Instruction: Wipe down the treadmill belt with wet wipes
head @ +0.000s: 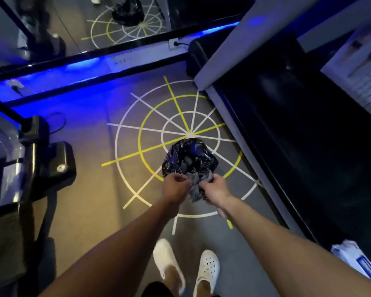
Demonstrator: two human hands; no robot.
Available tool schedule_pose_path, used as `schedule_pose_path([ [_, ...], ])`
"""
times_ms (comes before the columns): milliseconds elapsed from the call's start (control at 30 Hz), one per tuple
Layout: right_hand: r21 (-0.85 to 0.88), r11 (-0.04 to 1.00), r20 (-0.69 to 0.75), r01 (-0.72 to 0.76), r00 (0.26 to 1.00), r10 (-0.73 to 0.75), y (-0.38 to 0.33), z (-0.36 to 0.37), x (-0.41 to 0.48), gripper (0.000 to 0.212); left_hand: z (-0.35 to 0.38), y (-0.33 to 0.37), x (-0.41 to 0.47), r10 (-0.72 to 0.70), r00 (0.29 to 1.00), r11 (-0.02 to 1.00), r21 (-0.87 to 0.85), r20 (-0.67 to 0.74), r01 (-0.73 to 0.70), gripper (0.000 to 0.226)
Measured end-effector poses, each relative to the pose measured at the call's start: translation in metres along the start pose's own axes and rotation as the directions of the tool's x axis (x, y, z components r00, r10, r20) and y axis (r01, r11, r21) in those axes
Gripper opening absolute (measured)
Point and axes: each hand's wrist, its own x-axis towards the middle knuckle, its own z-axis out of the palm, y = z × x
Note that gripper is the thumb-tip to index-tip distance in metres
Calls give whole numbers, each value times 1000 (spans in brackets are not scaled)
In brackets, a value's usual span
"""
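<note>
Two white perforated clogs [207,269] nearest, on grey floor. White-and-blue wipe pack [356,260] low right, on treadmill edge. Left hand [176,187] curled, seemingly pinching near rim of glossy black plastic bag [189,159]. Right hand [215,188] pinching crumpled grey wet wipe [196,189] at bag mouth. Black treadmill belt [308,136] lies right of both hands, long axis running away; right hand nearer. Next reach likely rightward.

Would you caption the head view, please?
Left hand and right hand hold grey wipe at black bag beside treadmill.
</note>
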Motion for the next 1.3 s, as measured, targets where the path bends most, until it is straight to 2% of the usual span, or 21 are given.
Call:
schedule_pose_path([
  [100, -7, 999, 3, -52, 999, 52, -15, 25, 63, 15, -5, 6, 70, -30, 998, 999, -20, -59, 29, 11],
  [267, 6, 997, -99, -74, 992, 74, -21, 73, 196, 11, 1, -5, 224, -15, 997, 1000, 27, -71, 17, 10],
  [400, -8, 992, -110, -123, 986, 121, 13, 111, 324, 12, 21, -57, 353, -70, 995, 996, 42, -67, 73, 18],
  [500, -90, 987, -125, -135, 984, 123, 53, 132, 412, 8, 40, -116, 436, -118, 992, 989, 83, -44, 121, 6],
  [633, -293, 952, -114, -94, 991, 63, 96, 142, 499, 18, 68, -176, 519, -136, 990, 982, 124, -41, 140, 10],
  [700, -370, 927, -88, -64, 996, 34, 112, 141, 535, 34, 79, -191, 549, -122, 992, 977, 175, -29, 126, 13],
  [767, -439, 896, -84, -71, 996, 38, 127, 135, 562, 52, 84, -204, 572, -39, 997, 938, 341, -64, 58, 8],
  [833, -599, 798, -135, -68, 991, -17, 142, 127, 578, 47, 84, -213, 586, 14, 993, 833, 550, -114, 51, 22],
  [933, -913, 402, -188, -71, 948, -258, 149, 115, 584, 32, 83, -218, 601, -77, 988, 732, 666, -134, 148, 33],
  [967, -944, 319, -176, -84, 946, -273, 150, 113, 586, 34, 82, -222, 608, -130, 986, 709, 685, -107, 168, 37],
  [1000, -955, 283, -166, -93, 955, -246, 151, 112, 590, 36, 81, -225, 614, -180, 981, 702, 689, -71, 179, 43],
  [1100, -940, 302, -181, -156, 982, -58, 146, 107, 593, 41, 78, -230, 624, -252, 968, 731, 654, -9, 196, 53],
  [1200, -918, 354, -156, -182, 983, 101, 138, 103, 591, 44, 77, -217, 615, -163, 987, 757, 641, -2, 127, 24],
  [1233, -910, 378, -143, -172, 984, 104, 136, 103, 588, 42, 78, -209, 610, -121, 993, 766, 637, 5, 90, 19],
  [1300, -886, 443, -128, -134, 991, 44, 132, 105, 584, 37, 77, -202, 606, -7, 1000, 806, 592, 3, 4, 25],
])
